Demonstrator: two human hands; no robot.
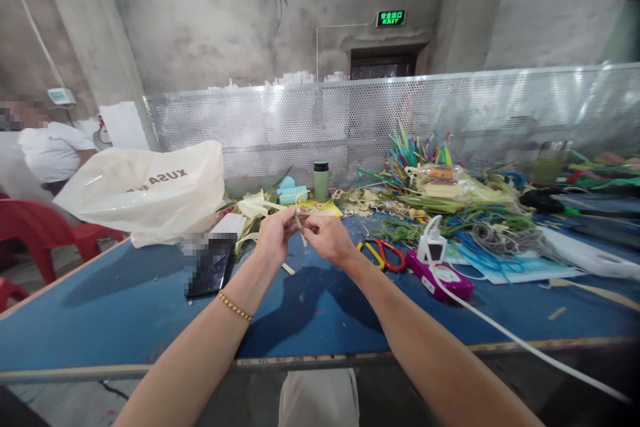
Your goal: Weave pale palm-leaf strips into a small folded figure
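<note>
Above the middle of the blue table (150, 320), my left hand (274, 235) and my right hand (327, 237) meet with fingers closed. Both pinch a thin pale plant strip (299, 219), perhaps husk; its far end and some of the fingertips are hard to make out. Behind the left hand lie more pale husk strips (253, 207). Scissors with red and yellow handles (393, 257) rest just right of the right hand. A dark phone or tablet (213, 270) lies left of my left wrist, which wears a gold bead bracelet.
A white plastic bag (145, 180) stands back left. A green bottle (321, 183) is behind my hands. On the right are a purple power strip (443, 278) with a white charger and cable, tangled cords (500, 237) and colourful stems (415, 150). A perforated metal panel (280, 127) borders the back.
</note>
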